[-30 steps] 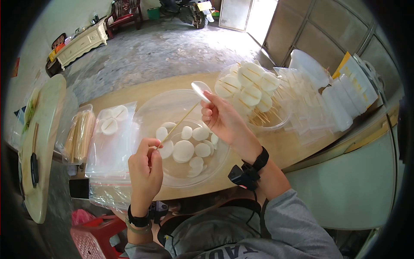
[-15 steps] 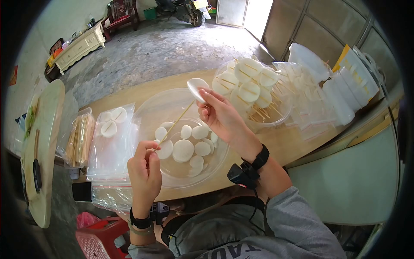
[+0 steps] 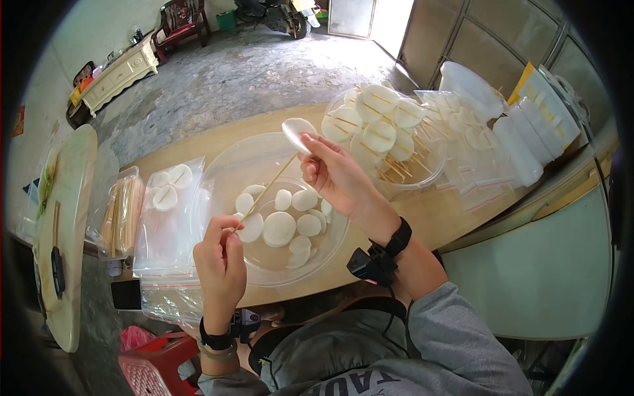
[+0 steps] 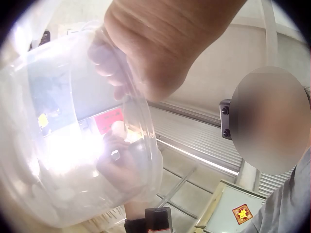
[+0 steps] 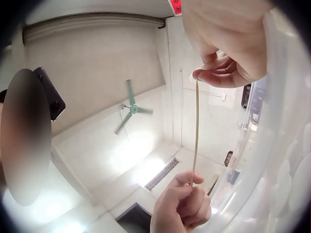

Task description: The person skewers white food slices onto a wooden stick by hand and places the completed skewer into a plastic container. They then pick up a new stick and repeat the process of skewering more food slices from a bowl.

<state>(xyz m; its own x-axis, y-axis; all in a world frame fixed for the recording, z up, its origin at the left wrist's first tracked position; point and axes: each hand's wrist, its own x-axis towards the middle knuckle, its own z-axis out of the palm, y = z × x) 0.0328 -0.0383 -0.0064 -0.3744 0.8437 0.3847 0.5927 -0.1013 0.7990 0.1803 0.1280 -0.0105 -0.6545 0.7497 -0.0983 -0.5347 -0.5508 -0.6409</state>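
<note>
My left hand [image 3: 221, 267] pinches the lower end of a thin bamboo skewer [image 3: 269, 187] between thumb and forefinger. Between the fingertips of my right hand [image 3: 340, 173] is a white round slice [image 3: 296, 134], held tilted above the basin. The skewer slants up to the right, its upper end right at the slice's lower edge. In the right wrist view, the skewer [image 5: 196, 131] spans both hands, and the right fingers hide most of the slice. Below them, a wide clear plastic basin [image 3: 214, 162] holds several loose white slices [image 3: 279, 228]. The left wrist view shows mostly the basin's wall [image 4: 58, 194].
A clear tub [image 3: 432, 175] of skewered white slices [image 3: 376, 102] stands at the back right, beside bagged slices [image 3: 465, 125]. On the left lie plastic bags [image 3: 162, 244] and a box of skewers [image 3: 121, 214]. Further left, a knife [image 3: 57, 270] rests on a board [image 3: 76, 231].
The right hand has turned the slice slightly, showing more of its face, and shifted a little left in view. The left hand keeps its pinch on the skewer.
</note>
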